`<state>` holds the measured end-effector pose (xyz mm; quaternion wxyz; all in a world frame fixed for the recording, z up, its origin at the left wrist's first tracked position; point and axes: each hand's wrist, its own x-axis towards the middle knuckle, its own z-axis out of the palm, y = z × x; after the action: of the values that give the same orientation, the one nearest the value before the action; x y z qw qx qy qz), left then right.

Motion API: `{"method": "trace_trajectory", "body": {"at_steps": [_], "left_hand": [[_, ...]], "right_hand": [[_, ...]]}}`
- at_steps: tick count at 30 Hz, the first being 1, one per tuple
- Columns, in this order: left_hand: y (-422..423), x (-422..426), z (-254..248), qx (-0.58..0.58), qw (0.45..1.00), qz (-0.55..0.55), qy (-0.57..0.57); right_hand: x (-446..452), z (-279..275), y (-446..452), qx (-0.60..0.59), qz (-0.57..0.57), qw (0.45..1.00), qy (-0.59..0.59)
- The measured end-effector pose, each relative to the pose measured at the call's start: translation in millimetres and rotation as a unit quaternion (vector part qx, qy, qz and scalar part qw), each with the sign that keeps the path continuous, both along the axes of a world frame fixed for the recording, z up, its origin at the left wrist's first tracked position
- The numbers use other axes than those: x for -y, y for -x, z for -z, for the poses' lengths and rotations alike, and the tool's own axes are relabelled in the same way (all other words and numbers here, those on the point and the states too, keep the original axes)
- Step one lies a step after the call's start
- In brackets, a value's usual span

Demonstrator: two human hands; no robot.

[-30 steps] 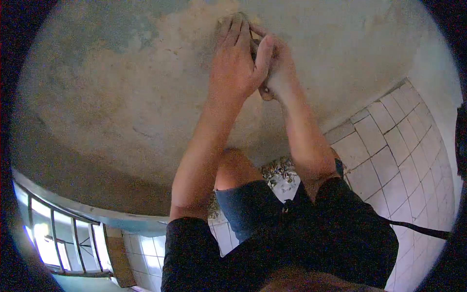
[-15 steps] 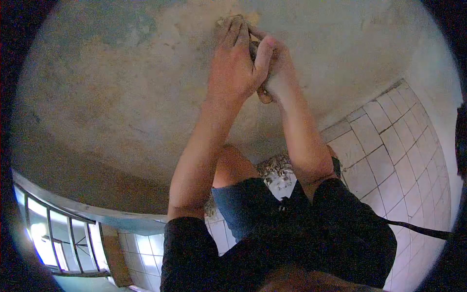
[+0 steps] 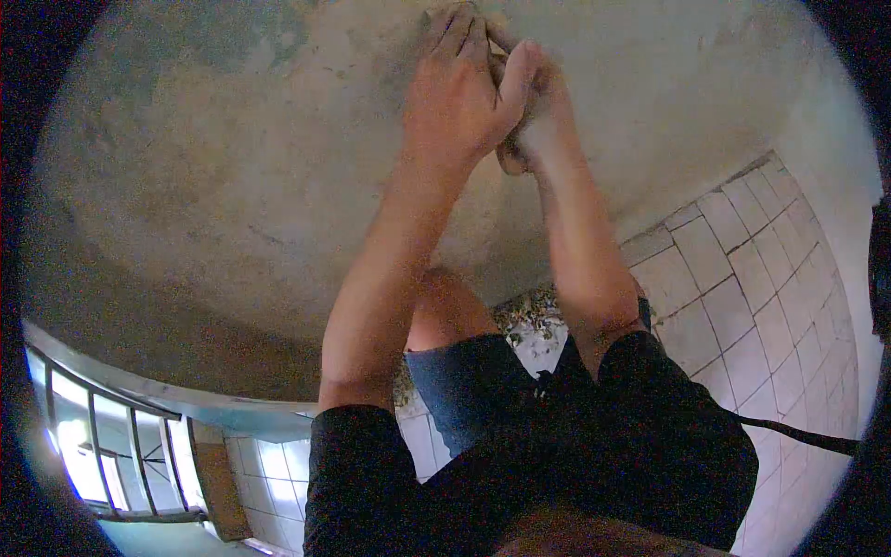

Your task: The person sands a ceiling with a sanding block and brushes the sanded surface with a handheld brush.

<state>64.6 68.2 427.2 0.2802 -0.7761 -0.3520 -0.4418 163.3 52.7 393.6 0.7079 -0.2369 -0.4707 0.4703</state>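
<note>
Both hands are raised together against a stained, patchy wall (image 3: 232,176). My right hand (image 3: 548,107) is wrapped round the handle of a flat scraper-like tool (image 3: 511,162), whose rounded handle end shows below the palm. Over the tool's front part lies my left hand (image 3: 459,88), its fingers pressed together and pointing up, its thumb against my right hand. The fingers mostly hide the tool's front edge, which meets the wall at the top of the view.
White tiles (image 3: 729,306) cover a surface at the right. Flaky debris (image 3: 532,320) lies on the floor beside my knee. A barred window (image 3: 116,455) is at the lower left. A black cable (image 3: 798,433) runs to the right from my shirt.
Both hands and the tool have shifted slightly up and to the right in view. The grip looks the same.
</note>
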Motion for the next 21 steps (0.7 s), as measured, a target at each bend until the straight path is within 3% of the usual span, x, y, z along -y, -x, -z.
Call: {"method": "trace_trajectory", "body": {"at_steps": [3,5,8,11,12,16,17,18,19,20,21], "left_hand": [[-2.3,-4.1,-3.0,-0.009,1.000,0.002,-0.001],[-2.6,-8.0,-7.9,0.001,1.000,0.010,-0.003],[1.6,-15.7,-14.5,-0.004,0.999,0.016,-0.042],[-1.4,-8.7,-20.4,-0.004,0.997,-0.020,-0.069],[0.4,2.4,-19.5,0.017,1.000,0.003,-0.008],[23.0,73.8,4.4,0.096,0.965,0.030,0.243],[36.1,87.9,12.6,0.112,0.940,0.028,0.322],[55.8,88.9,38.0,0.094,0.952,0.019,0.292],[74.3,83.6,67.3,0.079,0.962,0.010,0.260],[87.1,83.7,83.8,0.082,0.964,0.008,0.252],[98.4,87.3,99.2,0.113,0.939,-0.001,0.325]], "right_hand": [[1.8,-9.6,0.9,0.063,0.034,0.997,0.017],[-21.1,-1.3,4.7,0.051,0.119,0.988,-0.079],[3.3,-24.0,-4.6,0.129,0.064,0.990,0.012],[-6.9,-23.3,-8.8,0.098,0.033,0.995,0.004],[-5.2,-20.9,-7.2,0.096,0.034,0.995,-0.001],[31.2,16.6,-12.2,0.273,0.041,0.961,-0.006],[30.5,40.4,-19.8,0.367,0.016,0.929,0.043],[-15.4,142.4,-33.7,0.467,0.082,0.878,-0.058],[29.5,125.6,-40.6,0.475,0.032,0.880,0.007],[32.9,142.4,-46.4,0.636,-0.019,0.770,0.042],[9.9,190.0,-56.2,0.772,-0.070,0.627,0.078]]}}
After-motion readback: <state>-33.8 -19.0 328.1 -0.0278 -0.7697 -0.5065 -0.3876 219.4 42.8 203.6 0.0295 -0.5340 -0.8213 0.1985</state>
